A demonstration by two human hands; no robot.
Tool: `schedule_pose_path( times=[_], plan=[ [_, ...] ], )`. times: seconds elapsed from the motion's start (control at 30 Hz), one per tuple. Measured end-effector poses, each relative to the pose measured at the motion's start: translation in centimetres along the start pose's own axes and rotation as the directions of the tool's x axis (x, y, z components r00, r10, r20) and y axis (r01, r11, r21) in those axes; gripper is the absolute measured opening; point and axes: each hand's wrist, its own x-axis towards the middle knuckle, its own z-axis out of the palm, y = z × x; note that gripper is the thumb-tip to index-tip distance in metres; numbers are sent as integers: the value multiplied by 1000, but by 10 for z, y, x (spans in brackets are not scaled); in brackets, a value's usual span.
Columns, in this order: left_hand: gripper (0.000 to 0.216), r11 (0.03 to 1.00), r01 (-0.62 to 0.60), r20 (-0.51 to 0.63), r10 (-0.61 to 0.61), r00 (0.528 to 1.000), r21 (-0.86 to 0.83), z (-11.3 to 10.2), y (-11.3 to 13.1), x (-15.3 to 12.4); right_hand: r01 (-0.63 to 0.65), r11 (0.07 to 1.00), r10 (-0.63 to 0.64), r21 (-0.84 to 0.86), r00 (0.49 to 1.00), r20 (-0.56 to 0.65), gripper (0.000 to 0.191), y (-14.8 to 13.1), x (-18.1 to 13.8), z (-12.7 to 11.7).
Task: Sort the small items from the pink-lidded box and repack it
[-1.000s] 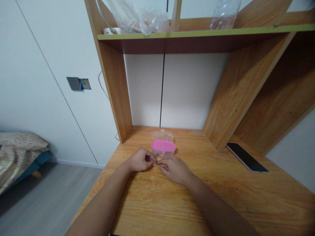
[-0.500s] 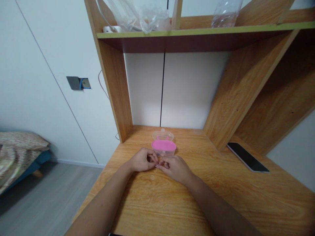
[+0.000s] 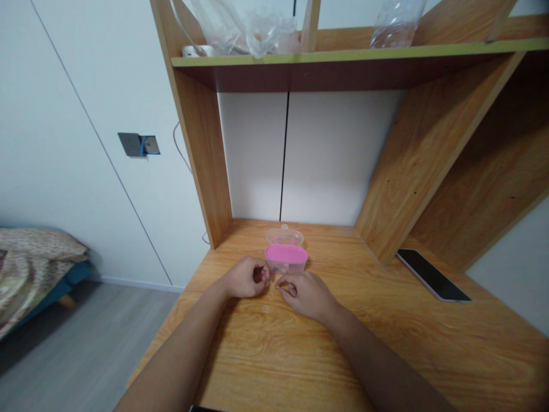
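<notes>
My left hand is closed in a pinch, with a tiny pale ring-like piece at its fingertips. Just to its right, my right hand pinches a small dark ring between thumb and forefinger. A narrow gap separates the two sets of fingertips. Small thin rings lie on the tabletop in front of the hands: one clear ring and another pale loop. Right behind the hands stands a clear oval case with a pink insert; its transparent lid is tipped back.
A phone-like black slab lies on the wooden desk at the right. Wooden panels rise at both sides, under a shelf carrying a plastic bag and a clear bottle. A dark edge shows at the bottom.
My fingertips, together half a second ago, have come apart, the left hand shifting slightly left. A dark ring now shows in my right fingers, and the ring on the desk is uncovered.
</notes>
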Motion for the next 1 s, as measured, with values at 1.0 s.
schedule_pose_path(
  times=[1.0],
  plan=[
    [10, 913, 120, -52, -109, 993, 389, -19, -16, -3, -85, 995, 83, 43, 995, 60, 12, 11, -1, -5]
  ],
)
